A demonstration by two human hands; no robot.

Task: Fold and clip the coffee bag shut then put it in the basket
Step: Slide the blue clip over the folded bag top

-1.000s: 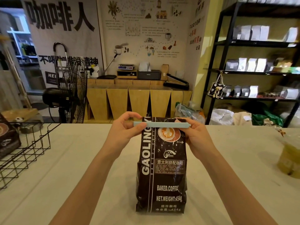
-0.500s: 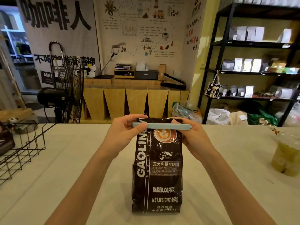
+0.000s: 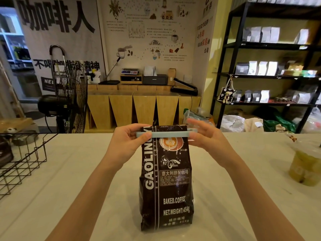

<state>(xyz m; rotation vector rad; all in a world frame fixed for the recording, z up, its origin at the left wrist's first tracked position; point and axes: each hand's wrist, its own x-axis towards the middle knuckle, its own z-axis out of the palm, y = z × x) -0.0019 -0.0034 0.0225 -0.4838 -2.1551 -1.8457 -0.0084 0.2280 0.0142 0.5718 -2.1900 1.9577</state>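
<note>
A dark brown coffee bag [image 3: 166, 180] stands upright on the white table [image 3: 69, 188], its top folded over. A pale blue clip [image 3: 166, 133] runs across the fold. My left hand [image 3: 128, 141] pinches the clip's left end between thumb and fingers. My right hand [image 3: 208, 136] is at the clip's right end with its fingers spread and lifted off it. The black wire basket [image 3: 22, 159] sits at the table's left edge, apart from both hands.
A dark bag [image 3: 5, 153] lies inside the basket. A plastic cup of greenish drink [image 3: 305, 166] stands at the right. Beyond the table's far edge are a standing fan [image 3: 69, 98], a wooden counter and black shelves with bags.
My right hand has opened and drawn its fingers away from the clip's right end. My left hand still holds the left end. The bag stays upright.
</note>
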